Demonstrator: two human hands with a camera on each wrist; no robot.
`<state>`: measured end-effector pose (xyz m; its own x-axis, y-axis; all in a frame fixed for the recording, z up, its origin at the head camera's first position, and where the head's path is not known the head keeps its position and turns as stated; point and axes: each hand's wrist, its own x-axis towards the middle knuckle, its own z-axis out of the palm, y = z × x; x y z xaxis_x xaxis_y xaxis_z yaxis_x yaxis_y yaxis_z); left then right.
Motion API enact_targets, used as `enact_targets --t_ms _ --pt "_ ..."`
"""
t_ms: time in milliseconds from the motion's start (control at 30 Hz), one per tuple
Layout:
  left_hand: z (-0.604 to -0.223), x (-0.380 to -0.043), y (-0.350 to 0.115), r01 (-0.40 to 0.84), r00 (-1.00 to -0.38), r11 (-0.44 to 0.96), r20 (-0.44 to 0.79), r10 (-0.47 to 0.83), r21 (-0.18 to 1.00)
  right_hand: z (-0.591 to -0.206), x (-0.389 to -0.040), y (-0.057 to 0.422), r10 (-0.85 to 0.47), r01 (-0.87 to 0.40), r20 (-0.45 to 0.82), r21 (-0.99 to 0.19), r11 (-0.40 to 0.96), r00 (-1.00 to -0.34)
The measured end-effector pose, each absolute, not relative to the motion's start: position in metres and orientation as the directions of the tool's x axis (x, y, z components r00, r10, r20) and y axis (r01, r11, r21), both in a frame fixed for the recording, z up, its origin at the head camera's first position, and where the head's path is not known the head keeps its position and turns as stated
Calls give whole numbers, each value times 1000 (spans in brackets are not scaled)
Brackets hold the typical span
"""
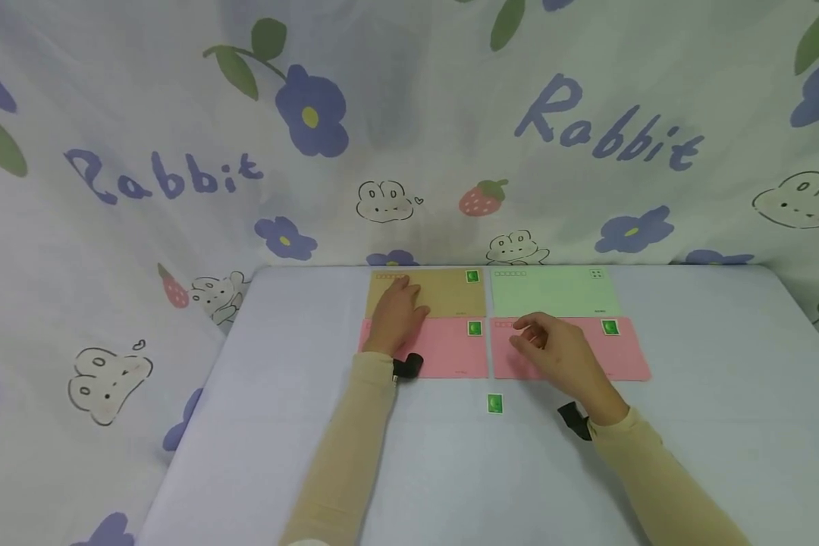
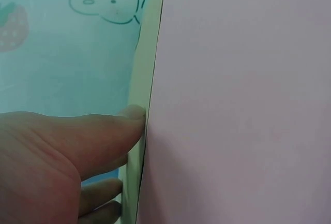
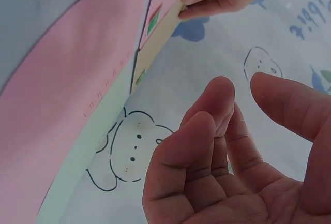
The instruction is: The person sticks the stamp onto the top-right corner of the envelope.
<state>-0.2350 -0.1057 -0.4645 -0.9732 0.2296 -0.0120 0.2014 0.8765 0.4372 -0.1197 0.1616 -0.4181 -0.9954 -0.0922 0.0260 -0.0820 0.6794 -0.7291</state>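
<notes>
My left hand point(image 1: 394, 317) rests on the left part of a brown envelope point(image 1: 450, 292), its fingers extended over the paper. Below lies a pink envelope point(image 1: 447, 355), partly covered by that wrist; it fills much of the left wrist view. My right hand point(image 1: 561, 350) hovers over a second pink envelope point(image 1: 624, 353). Its fingers are loosely bent, and the right wrist view shows nothing between thumb and fingertips. Green stamps sit at the upper right of the brown envelope, the left pink envelope and the right pink envelope. A loose green stamp point(image 1: 494, 403) lies on the table.
A pale green envelope point(image 1: 553, 293) lies at the back right, a small dotted box in its upper right corner. The envelopes form two rows on a white-covered table point(image 1: 280, 364). Behind stands a patterned cloth point(image 1: 423, 129) with rabbits and flowers.
</notes>
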Motion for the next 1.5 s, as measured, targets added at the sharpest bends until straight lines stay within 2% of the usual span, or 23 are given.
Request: enact_targets --t_ms 567,1000,1233,1500 --pt "-466 -237 -105 194 -973 868 -26 231 457 -432 -98 146 -144 -131 47 -749 650 -988" --pt "-464 -238 -104 218 -972 860 24 234 461 -444 -84 136 -156 -93 -5 -782 617 -988" --pt "-458 -236 -100 253 -966 852 64 252 457 -450 -82 133 -161 -93 -8 -790 605 -987" --pt "-456 -238 -95 305 -950 848 80 300 434 -455 -82 135 -201 -148 30 -787 599 -979"
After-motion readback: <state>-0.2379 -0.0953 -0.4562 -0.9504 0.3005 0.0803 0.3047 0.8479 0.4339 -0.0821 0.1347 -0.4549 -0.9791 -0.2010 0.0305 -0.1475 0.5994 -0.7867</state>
